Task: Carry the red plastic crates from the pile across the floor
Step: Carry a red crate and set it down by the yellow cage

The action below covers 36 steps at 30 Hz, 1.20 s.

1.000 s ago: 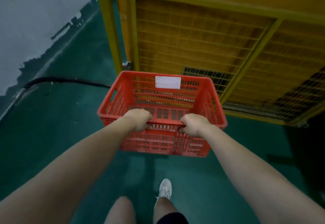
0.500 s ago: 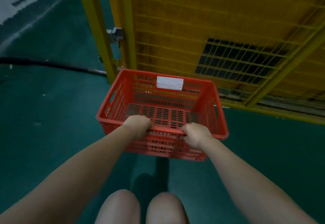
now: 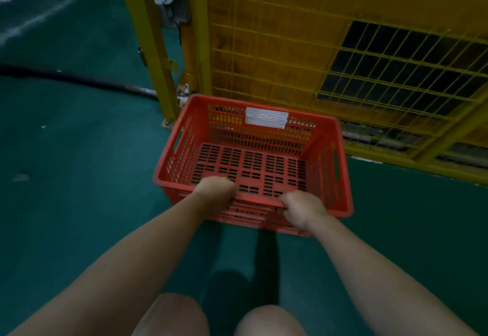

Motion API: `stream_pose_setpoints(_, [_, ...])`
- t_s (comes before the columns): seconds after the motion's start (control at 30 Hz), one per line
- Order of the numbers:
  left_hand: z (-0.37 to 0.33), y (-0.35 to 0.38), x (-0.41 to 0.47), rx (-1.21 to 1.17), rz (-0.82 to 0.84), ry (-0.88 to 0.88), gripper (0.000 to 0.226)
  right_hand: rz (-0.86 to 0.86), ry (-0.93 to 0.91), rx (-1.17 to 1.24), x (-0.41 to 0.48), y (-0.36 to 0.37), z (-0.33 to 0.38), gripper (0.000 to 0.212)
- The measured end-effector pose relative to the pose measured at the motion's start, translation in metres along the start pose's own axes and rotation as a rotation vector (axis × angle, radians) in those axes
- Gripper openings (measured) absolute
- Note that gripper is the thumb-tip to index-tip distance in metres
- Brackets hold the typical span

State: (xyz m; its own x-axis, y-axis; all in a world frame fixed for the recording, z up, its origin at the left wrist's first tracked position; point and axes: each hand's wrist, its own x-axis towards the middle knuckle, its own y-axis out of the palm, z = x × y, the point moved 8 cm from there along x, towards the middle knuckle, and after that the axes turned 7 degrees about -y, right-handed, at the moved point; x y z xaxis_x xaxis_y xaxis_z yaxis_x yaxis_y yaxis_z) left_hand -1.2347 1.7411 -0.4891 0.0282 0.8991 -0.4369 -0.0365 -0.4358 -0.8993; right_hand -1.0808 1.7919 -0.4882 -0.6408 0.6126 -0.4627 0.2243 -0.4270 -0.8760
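One red plastic crate [image 3: 253, 161] with slotted walls and floor is in the middle of the view, empty, with a white label on its far wall. My left hand [image 3: 215, 191] grips the near rim on the left, and my right hand [image 3: 303, 210] grips the same rim on the right. The crate is low over the green floor, close to a yellow mesh fence; I cannot tell whether it touches the floor. No crate pile is in view.
A yellow wire-mesh fence [image 3: 330, 53] with a yellow post [image 3: 153, 53] stands right behind the crate. A black hose [image 3: 79, 79] lies across the green floor [image 3: 79, 177] at left. My bare knees [image 3: 219, 314] show at the bottom.
The crate has come closer to the fence and lower toward the floor, with its inside floor now more exposed. My knees have bent into view. Both hands have kept their grip.
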Motion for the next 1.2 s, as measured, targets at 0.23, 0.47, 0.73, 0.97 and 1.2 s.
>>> stream_pose_setpoints(0.23, [0.019, -0.007, 0.016, -0.099, -0.026, -0.079, 0.014, 0.009, -0.009, -0.026, 0.027, -0.008, -0.006, 0.026])
stream_pose_setpoints(0.47, [0.038, -0.019, 0.03, -0.063, -0.038, -0.089, 0.017, 0.002, -0.02, -0.018, 0.054, -0.022, -0.001, 0.025])
stream_pose_setpoints(0.73, [0.074, -0.024, 0.048, -0.017, 0.002, -0.126, 0.017, -0.041, -0.034, -0.036, 0.082, -0.032, 0.013, 0.026])
stream_pose_setpoints(0.97, [0.079, -0.022, 0.054, 0.003, -0.014, -0.154, 0.015, -0.05, -0.007, -0.108, 0.084, -0.039, 0.016, 0.025])
stream_pose_setpoints(1.2, [0.076, -0.026, 0.046, -0.044, -0.07, -0.236, 0.03, -0.128, 0.098, -0.055, 0.065, -0.045, 0.014, 0.033])
